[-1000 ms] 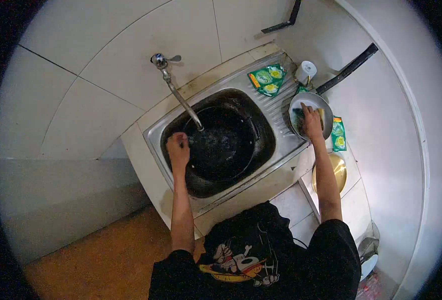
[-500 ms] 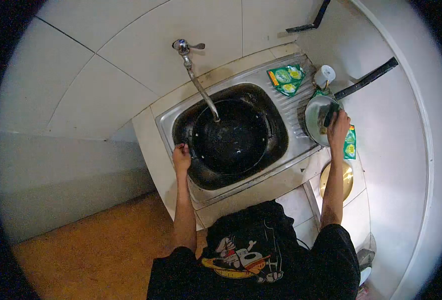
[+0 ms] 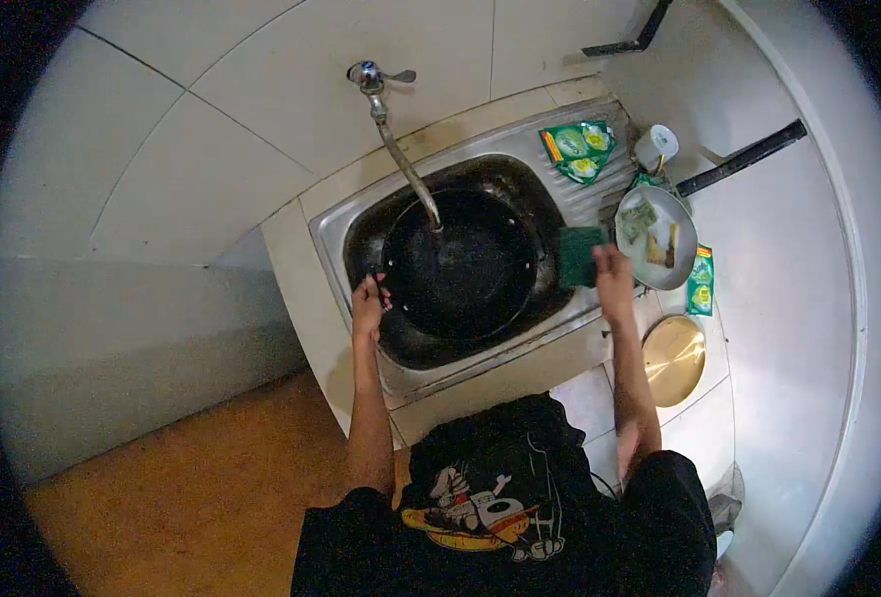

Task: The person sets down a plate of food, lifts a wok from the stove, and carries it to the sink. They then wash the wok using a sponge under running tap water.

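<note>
A black two-handled pan (image 3: 460, 269) rests in the dark basin of the steel sink (image 3: 336, 224). At its left side, my left hand (image 3: 368, 308) is closed around the pan's small side handle. My right hand (image 3: 614, 283) pinches a dark green scouring pad (image 3: 582, 255) above the basin's right rim. Just beyond that hand, a pale frying pan (image 3: 687, 244) holds whitish liquid, a greenish pad (image 3: 639, 218) and a yellowish-brown piece (image 3: 665, 249) that I cannot name.
A faucet (image 3: 404, 164) arches over the basin. Green sachets (image 3: 578, 149) lie on the drainboard, with another green sachet (image 3: 700, 282) beside the frying pan. A white mug (image 3: 657, 146) stands behind. The frying pan's black handle (image 3: 744, 159) points toward the wall; a golden lid (image 3: 674, 361) lies nearer me.
My right hand has moved left from the frying pan to the basin's edge, carrying the scouring pad. My left hand stays at the black pan's handle, and the pan has turned slightly.
</note>
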`<state>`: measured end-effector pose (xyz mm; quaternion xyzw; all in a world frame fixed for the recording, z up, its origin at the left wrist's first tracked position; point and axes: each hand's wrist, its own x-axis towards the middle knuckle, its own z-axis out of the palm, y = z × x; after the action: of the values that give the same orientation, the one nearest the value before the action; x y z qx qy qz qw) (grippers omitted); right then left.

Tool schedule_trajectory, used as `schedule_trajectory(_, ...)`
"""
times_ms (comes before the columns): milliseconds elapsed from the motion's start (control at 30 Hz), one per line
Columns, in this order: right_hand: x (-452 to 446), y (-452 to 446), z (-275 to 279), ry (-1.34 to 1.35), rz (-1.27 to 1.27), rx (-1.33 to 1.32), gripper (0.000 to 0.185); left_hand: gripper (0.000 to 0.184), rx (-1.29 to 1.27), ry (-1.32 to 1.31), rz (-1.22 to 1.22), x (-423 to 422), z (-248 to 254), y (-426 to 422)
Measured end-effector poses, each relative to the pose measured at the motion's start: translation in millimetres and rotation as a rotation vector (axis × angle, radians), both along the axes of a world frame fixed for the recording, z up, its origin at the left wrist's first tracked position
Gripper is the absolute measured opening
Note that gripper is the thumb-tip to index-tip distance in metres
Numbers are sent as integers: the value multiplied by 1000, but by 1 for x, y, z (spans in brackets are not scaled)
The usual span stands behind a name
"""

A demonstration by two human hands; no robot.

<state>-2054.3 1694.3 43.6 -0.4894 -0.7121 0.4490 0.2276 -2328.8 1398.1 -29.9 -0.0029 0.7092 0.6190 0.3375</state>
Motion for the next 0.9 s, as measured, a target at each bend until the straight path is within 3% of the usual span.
schedule_trajectory(33,-8,-6,-39,-65,27,139,24,34,-8,34,-21,1,9,1)
schedule_trajectory(67,-18,-18,-52,13,118,85,23,34,-19,66,-40,1,13,1)
schedule_trajectory(133,-40,-39,-60,89,219,24,22,34,36,86,-8,-3,2,-3)
schedule_trajectory(300,-77,-71,-79,-163,821,350,16,36,120,13,37,1,19,-2)
schedule_trajectory(333,-79,-77,-81,-167,827,347,16,38,98,-25,45,1,16,-2)
schedule_trajectory(400,-84,-88,-82,-639,1254,421,25,40,77,-63,64,1,16,0)
schedule_trajectory(500,-87,-102,-64,-704,1440,463,29,46,-295,72,121,12,37,17)
schedule_trajectory(533,-89,-105,-61,-737,1529,483,32,46,-298,66,128,10,26,15)
schedule_trajectory(567,-89,-112,-81,-737,1540,475,32,47,-335,208,74,11,9,9)
schedule_trajectory(633,-96,-126,-135,-441,1703,-17,37,48,-372,350,18,7,-3,6)
schedule_trajectory(733,-131,-153,-119,-513,1530,7,46,50,-464,371,-77,0,0,10)
schedule_trajectory(767,-137,-148,-128,-514,1534,3,46,50,-519,513,-92,1,2,12)
schedule_trajectory(833,-146,-136,-151,-523,1409,379,56,50,-575,653,-110,3,11,14)
schedule_trajectory(900,-131,-117,-118,-653,1373,335,59,49,-578,604,-120,5,17,12)
